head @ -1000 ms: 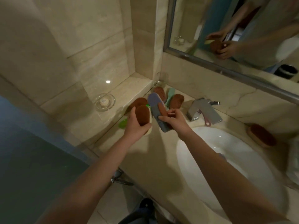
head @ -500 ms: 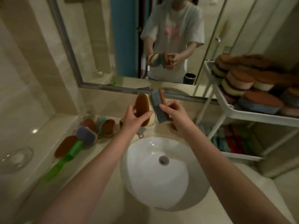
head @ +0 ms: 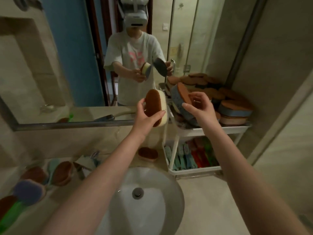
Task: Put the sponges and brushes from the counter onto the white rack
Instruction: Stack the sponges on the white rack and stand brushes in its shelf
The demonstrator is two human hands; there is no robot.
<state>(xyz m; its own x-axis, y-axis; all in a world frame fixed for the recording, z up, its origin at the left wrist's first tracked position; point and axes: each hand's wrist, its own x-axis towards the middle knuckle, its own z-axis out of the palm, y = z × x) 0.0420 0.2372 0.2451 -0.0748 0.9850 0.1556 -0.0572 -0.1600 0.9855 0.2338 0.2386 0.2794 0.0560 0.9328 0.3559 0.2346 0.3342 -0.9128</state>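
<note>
My left hand [head: 145,116] grips a brown-faced cream sponge [head: 156,106], held upright above the counter left of the white rack [head: 220,129]. My right hand [head: 199,107] pinches a blue sponge with an orange face [head: 179,97], tilted over the left end of the rack's top tier. That tier is heaped with several brown and blue sponges [head: 235,107]. On the counter lie a brown sponge [head: 147,154] by the rack, two more brown sponges [head: 62,172], a purple sponge [head: 28,192] and a green brush handle [head: 10,216].
The round white sink [head: 144,200] lies below my arms, with the faucet [head: 84,164] at its left. The rack's lower tier holds several coloured brushes [head: 186,158]. A mirror [head: 67,65] covers the wall ahead and reflects a person.
The view has swung right from the counter corner to the rack. Both hands carried their sponges up and right; the blue sponge is now over the rack's top tier.
</note>
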